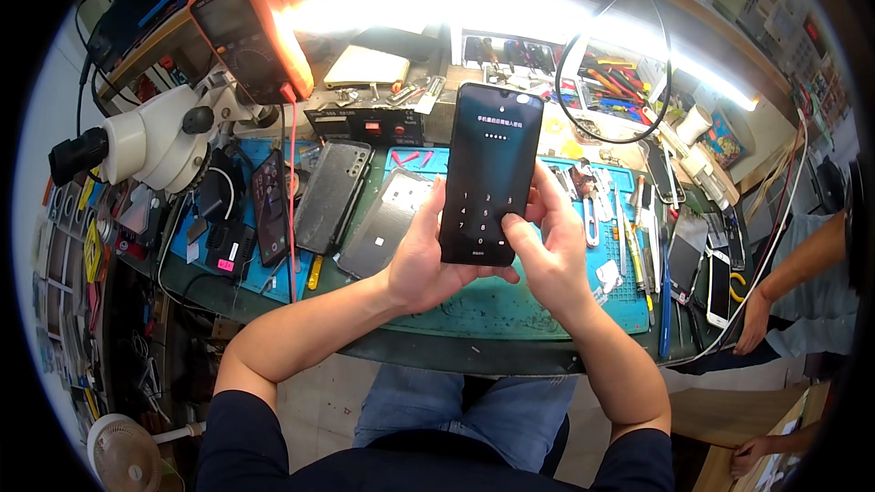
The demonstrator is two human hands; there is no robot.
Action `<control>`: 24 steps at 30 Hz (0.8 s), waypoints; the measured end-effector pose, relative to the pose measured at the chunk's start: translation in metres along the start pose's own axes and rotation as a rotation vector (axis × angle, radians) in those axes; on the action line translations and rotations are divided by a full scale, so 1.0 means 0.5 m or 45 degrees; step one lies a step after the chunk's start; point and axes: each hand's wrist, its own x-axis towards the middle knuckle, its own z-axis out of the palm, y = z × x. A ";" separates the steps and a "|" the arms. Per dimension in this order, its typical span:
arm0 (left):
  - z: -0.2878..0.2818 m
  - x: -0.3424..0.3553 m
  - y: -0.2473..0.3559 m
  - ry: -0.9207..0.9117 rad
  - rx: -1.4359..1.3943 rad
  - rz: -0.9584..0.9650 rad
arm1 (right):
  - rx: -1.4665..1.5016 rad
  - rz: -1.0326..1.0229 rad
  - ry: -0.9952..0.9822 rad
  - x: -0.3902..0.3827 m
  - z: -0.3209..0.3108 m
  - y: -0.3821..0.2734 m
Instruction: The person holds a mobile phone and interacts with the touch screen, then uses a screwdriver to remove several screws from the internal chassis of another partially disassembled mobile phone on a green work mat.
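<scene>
A black smartphone point(489, 164) is held upright above the bench, its lit screen showing a lock-screen number pad. My left hand point(421, 251) supports it from the lower left, with the thumb along the edge and the other fingers behind and below the phone. On the other side, my right hand point(554, 251) grips the right edge, its thumb over the lower right of the keypad. Just left of my left hand lies a grey phone back plate point(383, 228) on the blue work mat point(437, 319). Beside that rests a dark phone cover with camera holes point(334, 196).
An orange multimeter point(246, 32) and a white microscope point(150, 141) stand at the left. Tweezers, screwdrivers and a white phone point(718, 287) lie at the right. Another person's hand point(753, 319) hangs by the bench's right edge. A fan point(128, 456) is at lower left.
</scene>
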 end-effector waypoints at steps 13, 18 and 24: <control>-0.010 -0.003 0.019 -0.008 0.105 -0.040 | 0.049 -0.058 0.001 0.015 -0.025 0.008; 0.004 -0.001 0.022 0.148 0.057 -0.064 | 0.038 -0.022 0.011 0.019 -0.032 0.010; -0.009 -0.001 0.024 0.173 -0.003 -0.085 | 0.052 -0.009 -0.020 0.023 -0.038 0.023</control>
